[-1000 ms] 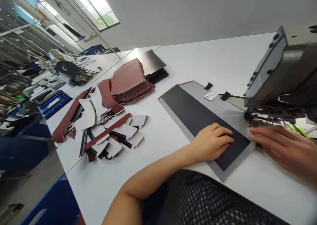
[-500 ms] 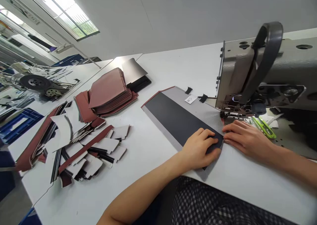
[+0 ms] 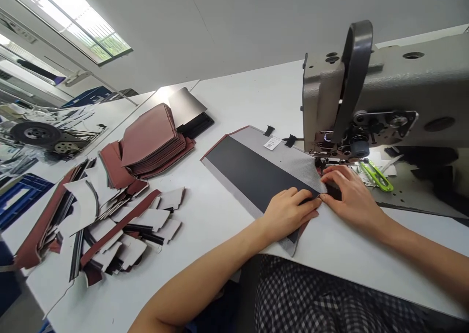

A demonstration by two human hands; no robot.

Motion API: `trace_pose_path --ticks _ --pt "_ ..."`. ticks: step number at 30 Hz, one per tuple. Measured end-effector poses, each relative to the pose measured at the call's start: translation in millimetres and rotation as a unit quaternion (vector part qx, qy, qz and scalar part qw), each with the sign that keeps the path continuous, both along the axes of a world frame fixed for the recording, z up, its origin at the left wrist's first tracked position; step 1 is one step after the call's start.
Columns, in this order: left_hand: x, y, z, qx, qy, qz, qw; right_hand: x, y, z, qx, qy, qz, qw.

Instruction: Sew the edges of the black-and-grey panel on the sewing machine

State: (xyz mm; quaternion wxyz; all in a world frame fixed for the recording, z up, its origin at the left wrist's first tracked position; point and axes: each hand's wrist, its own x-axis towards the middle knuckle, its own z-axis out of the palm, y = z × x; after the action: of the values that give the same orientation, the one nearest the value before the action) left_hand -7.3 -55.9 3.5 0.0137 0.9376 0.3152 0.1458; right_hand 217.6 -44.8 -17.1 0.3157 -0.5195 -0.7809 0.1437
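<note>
A flat grey mesh-textured panel (image 3: 298, 159) with a wide dark strip (image 3: 249, 172) and a red-brown edge lies beside the sewing machine (image 3: 340, 108). Its right corner reaches the presser foot (image 3: 320, 164). My left hand (image 3: 291, 211) grips the panel's near right edge, fingers bunched and thumb hidden. Close by, my right hand (image 3: 350, 196) pinches the same edge between thumb and fingers, just in front of the needle area. A small white label (image 3: 272, 143) and two black tabs sit along the panel's far side.
Bright green thread snips (image 3: 377, 176) lie on the machine bed behind my right hand. A stack of red-brown pieces (image 3: 150, 137) is at the left, beyond a heap of white, black and brown offcuts (image 3: 128, 245). A blue crate (image 3: 25, 196) stands at far left.
My right thumb and fingers have changed from lying flat to pinching the panel's edge. My left fingers have drawn together at that edge. The whole view has shifted slightly.
</note>
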Motion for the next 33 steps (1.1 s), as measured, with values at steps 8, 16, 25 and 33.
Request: trace_pose_path --ticks 8,16,25,33 --pt "-2.3 2.8 -8.0 0.007 -0.042 -0.01 0.999 -5.2 -10.5 -0.1 0.049 -0.01 -0.022 0.999" --pt "-3.3 2.4 -8.3 0.005 -0.062 -0.009 0.998 -8.0 -17.3 9.3 0.093 -0.006 0.059 0.994" --pt "-0.5 2.5 -4.8 -0.012 -0.011 0.001 1.0 13.9 -15.7 8.0 -0.008 0.036 0.016 0.999" --pt "3.0 1.8 -3.7 -0.027 -0.024 0.02 0.999 3.9 -12.9 11.1 -0.013 0.024 0.005 1.0"
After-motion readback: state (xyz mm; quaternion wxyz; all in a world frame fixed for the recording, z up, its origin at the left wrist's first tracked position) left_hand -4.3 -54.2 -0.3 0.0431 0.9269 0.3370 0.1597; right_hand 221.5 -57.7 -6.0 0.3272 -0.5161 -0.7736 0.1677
